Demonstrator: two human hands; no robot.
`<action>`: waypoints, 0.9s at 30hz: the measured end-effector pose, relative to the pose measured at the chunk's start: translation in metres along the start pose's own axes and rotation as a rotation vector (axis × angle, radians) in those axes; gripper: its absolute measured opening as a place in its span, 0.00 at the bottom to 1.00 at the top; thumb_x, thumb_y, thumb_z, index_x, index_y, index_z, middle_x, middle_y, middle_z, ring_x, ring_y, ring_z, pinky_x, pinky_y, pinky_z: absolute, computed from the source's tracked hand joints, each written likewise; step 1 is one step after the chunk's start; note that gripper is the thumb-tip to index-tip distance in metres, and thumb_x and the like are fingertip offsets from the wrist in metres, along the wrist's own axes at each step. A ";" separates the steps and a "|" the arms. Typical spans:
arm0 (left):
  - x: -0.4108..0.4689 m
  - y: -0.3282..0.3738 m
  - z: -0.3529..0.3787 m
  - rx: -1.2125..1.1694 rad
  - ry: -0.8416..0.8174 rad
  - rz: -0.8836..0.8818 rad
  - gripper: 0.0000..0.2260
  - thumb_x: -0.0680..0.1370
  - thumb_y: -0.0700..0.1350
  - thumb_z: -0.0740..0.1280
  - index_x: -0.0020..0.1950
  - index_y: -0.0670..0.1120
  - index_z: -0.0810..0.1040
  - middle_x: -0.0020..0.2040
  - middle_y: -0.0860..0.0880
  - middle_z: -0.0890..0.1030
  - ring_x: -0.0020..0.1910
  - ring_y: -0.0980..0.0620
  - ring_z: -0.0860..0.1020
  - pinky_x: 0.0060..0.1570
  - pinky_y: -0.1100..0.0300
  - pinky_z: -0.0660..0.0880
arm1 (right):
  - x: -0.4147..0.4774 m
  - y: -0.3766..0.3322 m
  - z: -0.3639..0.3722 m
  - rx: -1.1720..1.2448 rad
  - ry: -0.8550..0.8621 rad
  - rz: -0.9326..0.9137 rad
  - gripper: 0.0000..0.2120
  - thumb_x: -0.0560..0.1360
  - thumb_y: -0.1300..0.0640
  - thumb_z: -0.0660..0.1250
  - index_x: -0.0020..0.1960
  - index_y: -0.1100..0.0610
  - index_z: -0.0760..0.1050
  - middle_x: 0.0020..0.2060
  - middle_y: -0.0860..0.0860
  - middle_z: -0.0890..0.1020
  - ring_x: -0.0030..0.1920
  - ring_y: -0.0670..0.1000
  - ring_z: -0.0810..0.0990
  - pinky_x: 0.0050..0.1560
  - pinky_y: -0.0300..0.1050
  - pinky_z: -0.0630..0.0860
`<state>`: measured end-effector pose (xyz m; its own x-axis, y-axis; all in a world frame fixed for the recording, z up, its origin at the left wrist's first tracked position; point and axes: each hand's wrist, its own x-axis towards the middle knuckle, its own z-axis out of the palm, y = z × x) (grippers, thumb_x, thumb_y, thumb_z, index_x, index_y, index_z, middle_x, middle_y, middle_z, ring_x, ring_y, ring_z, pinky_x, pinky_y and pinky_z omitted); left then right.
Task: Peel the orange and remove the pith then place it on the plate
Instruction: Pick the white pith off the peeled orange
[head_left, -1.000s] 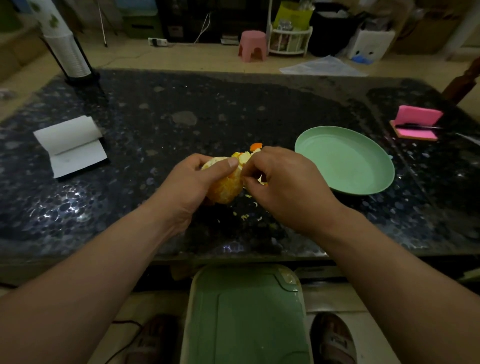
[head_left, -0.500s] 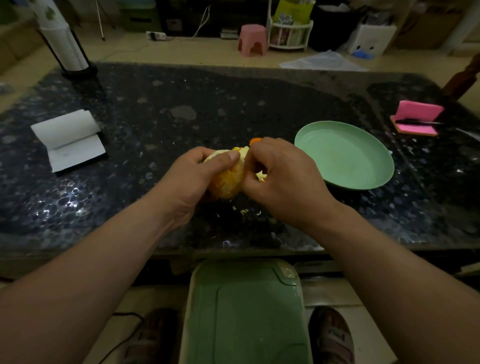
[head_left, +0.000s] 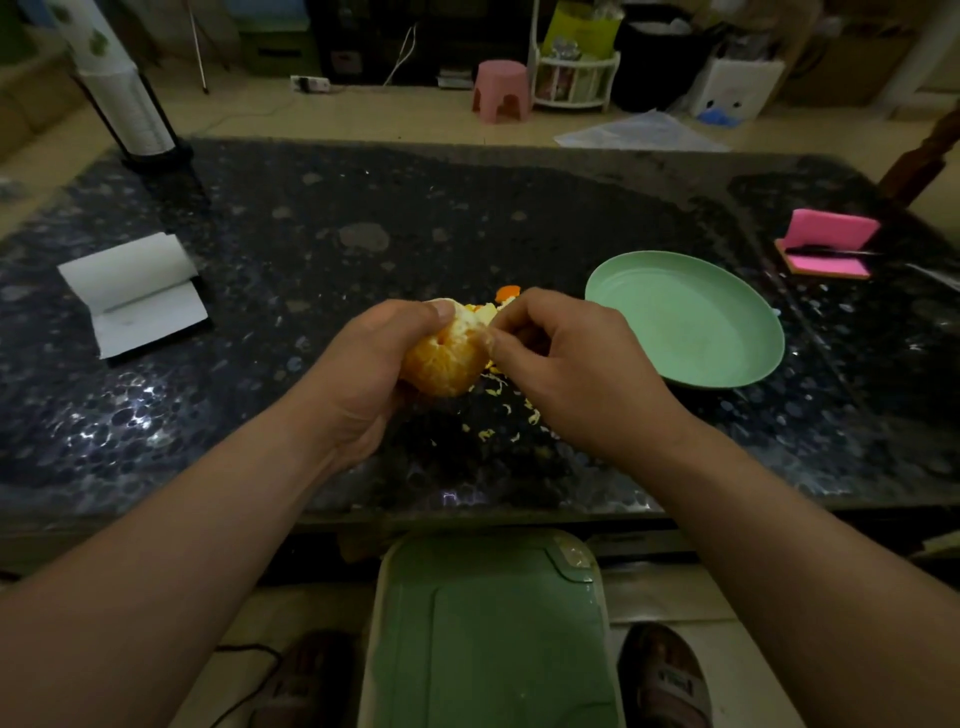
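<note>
Left hand (head_left: 363, 374) wraps the orange (head_left: 444, 358), peeled flesh facing up, held over the table (head_left: 311, 249). Right hand (head_left: 576, 374) pinches the orange at its 2 o'clock edge, fingers curled. Scraps (head_left: 498, 410) litter the table at the orange's 5 o'clock. Plate (head_left: 748, 364) sits at 3 o'clock, near the right hand.

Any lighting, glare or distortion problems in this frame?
Head view: dim overall, with a brighter floor behind; small glare patches on the table at near left; the orange is readable though slightly soft; the wide-angle lens bows the table's edges.
</note>
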<state>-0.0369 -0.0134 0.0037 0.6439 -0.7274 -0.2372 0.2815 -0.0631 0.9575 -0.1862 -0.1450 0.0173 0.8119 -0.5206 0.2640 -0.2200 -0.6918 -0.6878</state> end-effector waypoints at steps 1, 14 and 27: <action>0.000 -0.001 0.000 0.004 -0.003 0.007 0.13 0.83 0.49 0.69 0.63 0.43 0.82 0.55 0.43 0.85 0.46 0.49 0.85 0.37 0.56 0.81 | 0.000 0.000 0.000 -0.016 0.001 0.001 0.05 0.82 0.47 0.71 0.50 0.48 0.82 0.37 0.41 0.83 0.39 0.41 0.81 0.38 0.33 0.72; -0.001 -0.004 0.003 0.038 -0.011 0.022 0.21 0.73 0.55 0.72 0.60 0.44 0.83 0.49 0.47 0.87 0.46 0.49 0.84 0.43 0.52 0.81 | -0.001 -0.004 0.001 -0.199 0.075 -0.111 0.07 0.80 0.53 0.70 0.44 0.50 0.76 0.34 0.45 0.79 0.35 0.47 0.76 0.36 0.46 0.71; -0.002 0.001 0.001 0.050 -0.018 0.062 0.21 0.74 0.55 0.75 0.63 0.45 0.81 0.53 0.45 0.87 0.46 0.49 0.87 0.41 0.54 0.82 | -0.004 -0.002 -0.006 -0.054 0.053 -0.091 0.03 0.80 0.52 0.73 0.52 0.49 0.82 0.40 0.42 0.84 0.41 0.45 0.83 0.44 0.53 0.82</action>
<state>-0.0391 -0.0128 0.0058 0.6456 -0.7434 -0.1745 0.2055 -0.0510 0.9773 -0.1923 -0.1448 0.0219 0.8007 -0.4789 0.3598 -0.1765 -0.7627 -0.6222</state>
